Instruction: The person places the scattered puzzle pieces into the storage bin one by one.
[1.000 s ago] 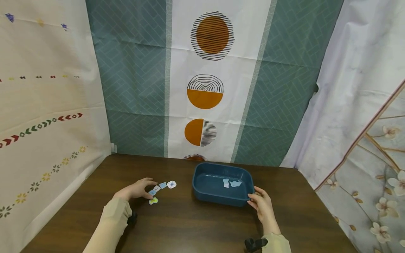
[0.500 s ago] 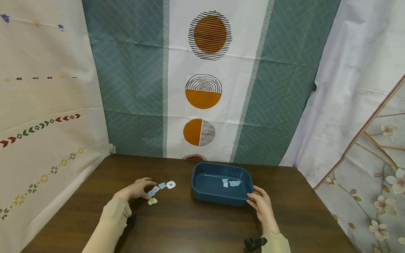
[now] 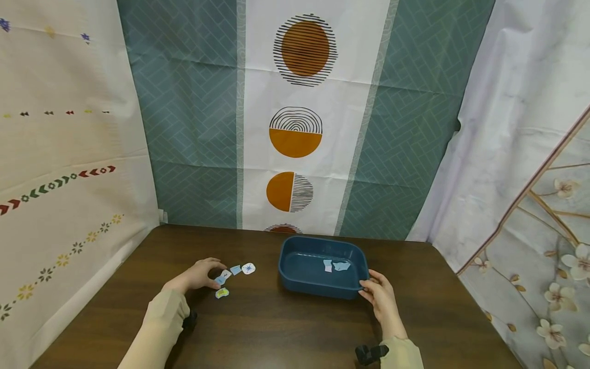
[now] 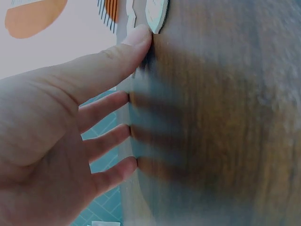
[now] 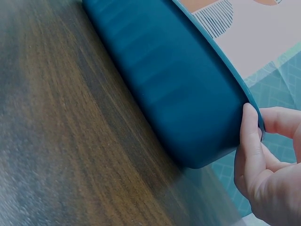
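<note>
My left hand is at the left of the table, its fingertips on the wood and its thumb tip at the edge of small light-blue puzzle-like pieces. In the left wrist view the thumb meets a thin pale piece; the index finger is mostly hidden. Beyond lie a blue piece and a rounded white one with a blue star. A yellow-green piece lies nearer me. My right hand pinches the near right corner rim of a dark-blue plastic tub.
Inside the tub, two light-blue pieces lie on its floor: a narrow one and a wider one. The brown wooden table ends at a patterned cloth backdrop, with hanging cloths at both sides.
The head view has shifted slightly. Both hands, the tub and the pieces otherwise stay nearly where they were.
</note>
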Demonstrator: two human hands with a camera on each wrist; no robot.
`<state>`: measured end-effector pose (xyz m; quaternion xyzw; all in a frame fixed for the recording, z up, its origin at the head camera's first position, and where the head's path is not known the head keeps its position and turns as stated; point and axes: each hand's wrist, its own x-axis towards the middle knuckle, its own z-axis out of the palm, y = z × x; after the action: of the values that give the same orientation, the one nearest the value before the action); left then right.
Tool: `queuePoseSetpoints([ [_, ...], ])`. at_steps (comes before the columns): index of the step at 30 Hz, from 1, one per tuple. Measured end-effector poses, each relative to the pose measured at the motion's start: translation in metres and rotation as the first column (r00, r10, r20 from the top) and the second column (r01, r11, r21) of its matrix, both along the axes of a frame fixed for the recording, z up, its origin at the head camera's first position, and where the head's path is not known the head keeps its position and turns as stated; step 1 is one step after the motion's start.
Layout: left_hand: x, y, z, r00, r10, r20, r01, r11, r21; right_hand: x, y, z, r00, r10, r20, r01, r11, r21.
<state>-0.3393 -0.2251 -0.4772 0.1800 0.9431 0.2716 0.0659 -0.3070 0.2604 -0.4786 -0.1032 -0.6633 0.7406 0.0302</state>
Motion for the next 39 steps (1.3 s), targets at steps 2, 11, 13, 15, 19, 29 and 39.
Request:
queuePoseSetpoints([
  [2,-0.001,0.0,-0.001,1.0,0.005,-0.022,-0.005,1.0,0.0,0.0,0.0,0.0,1.0,0.002,0.002,-0.002,1.0,0.001],
  [11,-0.003,0.002,0.003,0.997,0.041,-0.067,-0.041,0.999,0.012,-0.001,0.0,-0.001,1.0,0.001,-0.001,-0.001,1.0,0.003],
  [13,-0.003,0.003,0.004,0.996,0.053,-0.07,-0.051,0.998,0.031,-0.001,0.0,-0.001,1.0,-0.004,-0.005,0.004,1.0,0.004],
  [15,-0.004,0.005,0.005,0.995,0.067,-0.072,-0.064,0.997,0.048,-0.001,0.0,-0.002,1.0,-0.009,-0.004,0.009,1.0,0.005],
  [19,-0.007,0.011,0.007,0.993,0.1,-0.056,-0.094,0.991,0.099,-0.002,0.001,-0.003,1.0,-0.008,0.0,0.008,1.0,0.012],
  [29,-0.016,0.031,0.012,0.986,0.134,-0.095,-0.121,0.984,0.13,-0.002,0.0,-0.002,1.0,-0.011,0.001,0.011,1.0,0.005],
  [39,-0.021,0.058,0.019,0.973,0.194,-0.125,-0.171,0.97,0.17,-0.002,0.001,-0.001,1.0,-0.008,0.001,0.008,1.0,-0.004],
])
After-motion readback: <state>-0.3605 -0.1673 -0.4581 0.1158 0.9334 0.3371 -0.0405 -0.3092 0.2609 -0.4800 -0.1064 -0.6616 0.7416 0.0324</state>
